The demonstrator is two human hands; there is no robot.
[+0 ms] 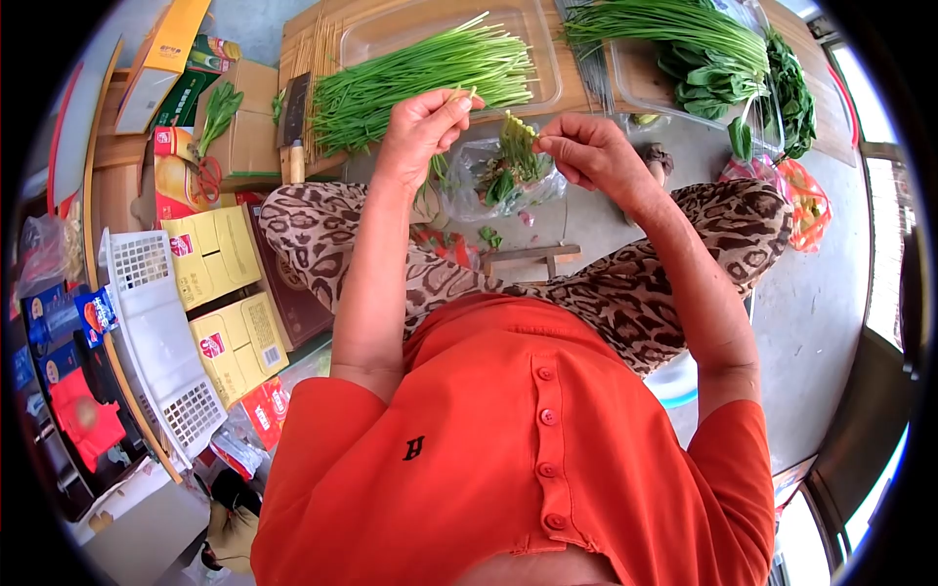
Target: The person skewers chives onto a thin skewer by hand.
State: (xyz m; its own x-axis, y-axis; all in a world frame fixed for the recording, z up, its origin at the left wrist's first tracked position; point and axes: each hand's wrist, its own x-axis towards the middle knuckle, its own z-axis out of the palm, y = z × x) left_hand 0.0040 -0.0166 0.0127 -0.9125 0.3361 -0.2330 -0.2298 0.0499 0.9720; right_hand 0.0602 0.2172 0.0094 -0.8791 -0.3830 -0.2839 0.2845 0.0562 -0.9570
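My left hand point(425, 127) is raised over my left knee, thumb and fingers pinched on a thin green garlic chive stalk point(474, 93). My right hand point(591, 151) is closed in a pinch opposite it. Its fingertips meet a fan of short green stalks with pale ends point(518, 145); whether they grip these or only overlap them I cannot tell. Below lies a clear plastic bag point(459, 195) with green scraps. Beyond my hands, a large bundle of garlic chives point(420, 83) fills a clear plastic tray point(547, 59).
A cleaver point(294, 122) and bamboo skewers point(318, 59) lie left of the chives. Metal skewers point(589, 73) separate the trays. More chives point(684, 29) and leafy greens point(708, 88) lie at right. Yellow boxes point(210, 254) and a white basket point(161, 313) stand left; a small wooden stool point(532, 256) is below.
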